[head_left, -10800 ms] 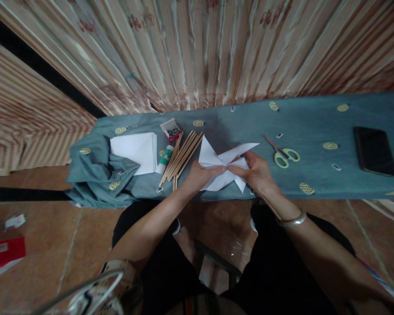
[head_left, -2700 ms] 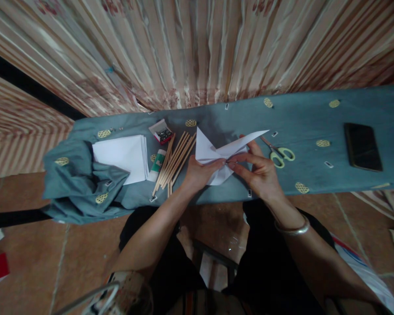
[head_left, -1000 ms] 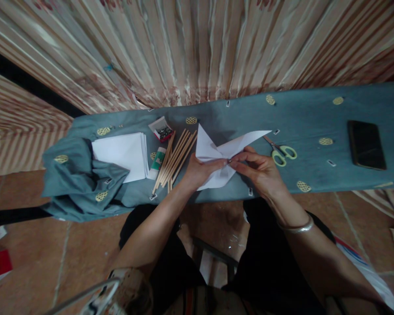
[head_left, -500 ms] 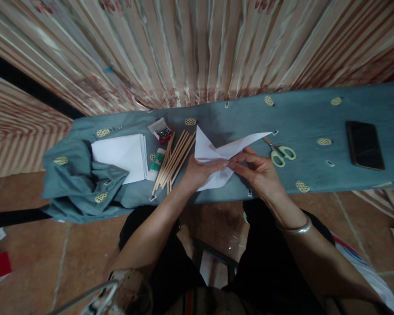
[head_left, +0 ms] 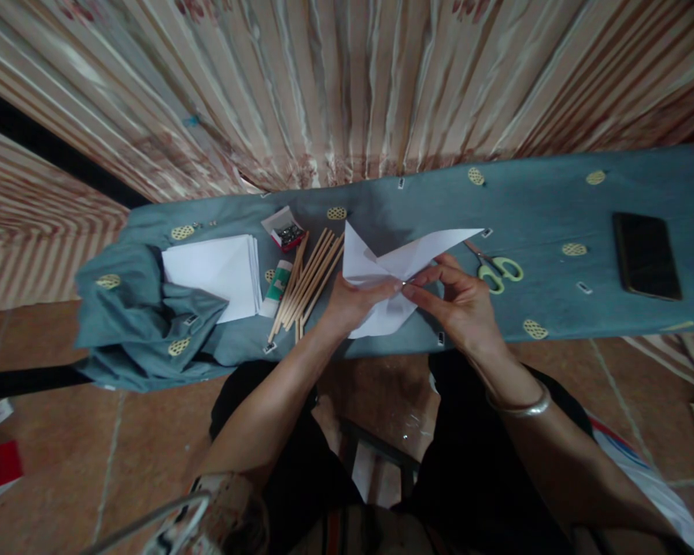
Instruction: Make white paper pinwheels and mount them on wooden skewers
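A white folded paper shape with pointed flaps (head_left: 382,270) rests on the blue cloth-covered table (head_left: 544,208) in front of me. My left hand (head_left: 350,303) pinches its centre from the left, fingers closed on the paper. My right hand (head_left: 459,302) meets it from the right, thumb and fingers pressed on the same centre point, a small dark thing between the fingertips that I cannot make out. A silver bangle (head_left: 517,405) sits on my right wrist.
Left of the paper lie a bundle of wooden sticks (head_left: 306,281), a glue stick (head_left: 277,284), a small box of pins (head_left: 283,229) and a stack of white sheets (head_left: 213,270). Green-handled scissors (head_left: 497,268) and a black phone (head_left: 645,254) lie to the right. Striped curtains hang behind.
Both hands stay pinched at the paper's centre; the right fingers have shifted slightly. Since 10.8 s ago the lower right flaps have been folded in, leaving fewer points showing.
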Demonstrator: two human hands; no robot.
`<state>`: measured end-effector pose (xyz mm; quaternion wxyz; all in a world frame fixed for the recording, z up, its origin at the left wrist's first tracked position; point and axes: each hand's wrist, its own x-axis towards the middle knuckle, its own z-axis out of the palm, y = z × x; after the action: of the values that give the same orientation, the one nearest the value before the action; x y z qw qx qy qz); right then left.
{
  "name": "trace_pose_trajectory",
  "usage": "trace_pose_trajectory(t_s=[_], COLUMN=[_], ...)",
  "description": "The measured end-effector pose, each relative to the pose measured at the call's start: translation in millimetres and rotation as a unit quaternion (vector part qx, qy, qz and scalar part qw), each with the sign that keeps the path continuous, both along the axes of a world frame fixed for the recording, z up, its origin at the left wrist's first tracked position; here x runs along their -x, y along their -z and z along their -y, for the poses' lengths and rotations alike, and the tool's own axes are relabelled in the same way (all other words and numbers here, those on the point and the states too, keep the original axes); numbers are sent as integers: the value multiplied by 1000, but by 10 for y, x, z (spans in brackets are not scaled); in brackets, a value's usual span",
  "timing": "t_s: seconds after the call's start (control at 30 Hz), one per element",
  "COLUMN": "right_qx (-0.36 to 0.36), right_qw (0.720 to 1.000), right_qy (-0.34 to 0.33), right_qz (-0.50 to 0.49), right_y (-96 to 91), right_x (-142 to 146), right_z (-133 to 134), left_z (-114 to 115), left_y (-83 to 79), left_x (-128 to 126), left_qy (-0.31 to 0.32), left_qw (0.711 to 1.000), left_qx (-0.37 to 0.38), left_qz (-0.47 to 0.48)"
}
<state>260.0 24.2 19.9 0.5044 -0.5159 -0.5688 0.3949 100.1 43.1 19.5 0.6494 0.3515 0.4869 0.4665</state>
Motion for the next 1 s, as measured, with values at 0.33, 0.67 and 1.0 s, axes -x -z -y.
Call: trace_pose_trajectory(t_s=[0.33,0.67,1.0], right_qx=[-3,33,92], right_qw=[999,999,995], right_qy=[41,-3,-40], right_qz=[16,3,-5], right_y=[101,2,-100], right_x=[-31,-78,-138], right_z=[-1,-9,10], left_z=[4,8,-7], left_y=[22,57,129], left_x=[-4,8,24], left_qy=[17,24,72], left_qw=[999,999,996], left_qx=[9,-21,-37], left_qz=[26,-2,-30])
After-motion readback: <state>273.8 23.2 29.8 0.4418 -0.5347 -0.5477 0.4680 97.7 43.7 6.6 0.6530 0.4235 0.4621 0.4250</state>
